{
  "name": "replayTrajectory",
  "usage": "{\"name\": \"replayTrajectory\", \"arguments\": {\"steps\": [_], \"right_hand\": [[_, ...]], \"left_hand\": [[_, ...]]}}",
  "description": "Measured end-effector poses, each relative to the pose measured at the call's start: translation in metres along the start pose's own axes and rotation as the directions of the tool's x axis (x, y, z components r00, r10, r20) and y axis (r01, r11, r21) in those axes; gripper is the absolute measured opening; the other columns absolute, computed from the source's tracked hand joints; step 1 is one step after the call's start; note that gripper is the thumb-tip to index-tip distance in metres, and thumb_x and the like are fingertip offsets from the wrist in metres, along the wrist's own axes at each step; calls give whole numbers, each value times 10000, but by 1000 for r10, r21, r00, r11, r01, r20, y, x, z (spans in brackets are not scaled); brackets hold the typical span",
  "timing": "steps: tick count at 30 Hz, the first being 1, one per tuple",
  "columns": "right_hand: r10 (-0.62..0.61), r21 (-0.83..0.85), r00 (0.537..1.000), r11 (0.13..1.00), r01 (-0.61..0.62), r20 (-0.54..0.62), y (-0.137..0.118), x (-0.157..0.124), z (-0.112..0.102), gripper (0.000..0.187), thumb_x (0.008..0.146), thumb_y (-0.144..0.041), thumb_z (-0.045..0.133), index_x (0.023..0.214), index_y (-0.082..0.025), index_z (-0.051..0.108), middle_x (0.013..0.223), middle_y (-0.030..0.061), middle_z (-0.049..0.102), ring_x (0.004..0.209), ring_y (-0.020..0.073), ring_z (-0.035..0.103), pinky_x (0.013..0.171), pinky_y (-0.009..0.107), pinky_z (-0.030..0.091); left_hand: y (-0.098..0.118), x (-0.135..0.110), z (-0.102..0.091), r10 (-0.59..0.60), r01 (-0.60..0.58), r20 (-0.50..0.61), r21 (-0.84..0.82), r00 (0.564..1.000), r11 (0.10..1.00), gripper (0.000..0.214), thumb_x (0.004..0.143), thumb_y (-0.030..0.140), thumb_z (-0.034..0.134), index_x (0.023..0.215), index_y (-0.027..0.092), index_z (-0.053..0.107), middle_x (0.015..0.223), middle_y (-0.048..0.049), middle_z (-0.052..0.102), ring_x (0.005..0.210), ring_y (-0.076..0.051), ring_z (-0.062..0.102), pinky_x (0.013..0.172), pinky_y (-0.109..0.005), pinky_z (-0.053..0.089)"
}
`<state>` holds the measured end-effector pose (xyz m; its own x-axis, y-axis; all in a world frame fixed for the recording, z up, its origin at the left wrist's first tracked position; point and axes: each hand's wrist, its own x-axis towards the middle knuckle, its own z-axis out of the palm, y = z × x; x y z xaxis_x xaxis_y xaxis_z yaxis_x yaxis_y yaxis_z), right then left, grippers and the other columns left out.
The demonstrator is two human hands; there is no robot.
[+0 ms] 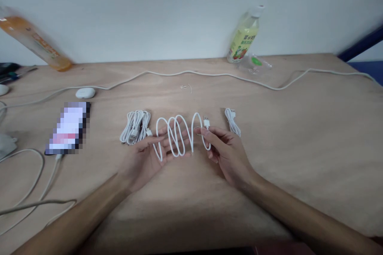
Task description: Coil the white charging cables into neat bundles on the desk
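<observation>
A white USB cable [180,154] hangs in loose, spread loops between my two hands, above the table. My left hand [146,155] holds one end, its thumb pressing the cable while the other fingers stretch out behind the loops. With thumb and index finger, my right hand [226,147] pinches the other end just below the USB plug [206,122], which points up. Beyond my left hand lies a bundle of coiled white cables [136,125]. A smaller coiled white cable [232,121] rests just behind my right hand, partly hidden by it.
A phone [68,127] with a cable plugged in lies left, near a white earbud case [85,93]. A long white cable [188,72] crosses the table's back. An orange drink bottle [38,42] and a yellow-green labelled bottle [244,36] stand by the wall. Small white scraps [187,87] lie mid-table.
</observation>
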<state>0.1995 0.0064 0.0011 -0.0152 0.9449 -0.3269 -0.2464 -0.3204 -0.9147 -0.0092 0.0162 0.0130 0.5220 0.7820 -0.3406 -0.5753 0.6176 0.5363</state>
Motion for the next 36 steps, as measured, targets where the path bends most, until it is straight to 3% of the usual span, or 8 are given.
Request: {"name": "replayTrajectory", "arguments": {"steps": [10,24,36], "right_hand": [[-1,21,1000,1000,0,26,1,-1,0,391,783,-587,861,883,-209,871,618,-46,511,482,61,392,421,200,238],[-23,-1,999,1000,23,34,4,0,-2,465,819,-623,818,663,-202,698,619,-34,527,496,76,410,428,209,294],[-38,64,999,997,36,28,3,0,-1,423,814,-613,844,778,-194,799,657,-36,539,486,59,424,404,184,287]], "left_hand": [[-1,2,-2,-12,12,-7,-19,1000,1000,602,1033,148,494,1634,130,490,1482,-191,721,1456,-386,625,1268,-610,407],[-1,1,-1,8,-9,-15,-6,1000,1000,607,1037,159,484,1644,128,482,1465,-192,730,1427,-382,648,1244,-602,439],[0,1,-1,6,-6,12,-19,1000,1000,570,1031,159,467,1594,132,545,1444,-186,745,1448,-387,632,1256,-617,409]]}}
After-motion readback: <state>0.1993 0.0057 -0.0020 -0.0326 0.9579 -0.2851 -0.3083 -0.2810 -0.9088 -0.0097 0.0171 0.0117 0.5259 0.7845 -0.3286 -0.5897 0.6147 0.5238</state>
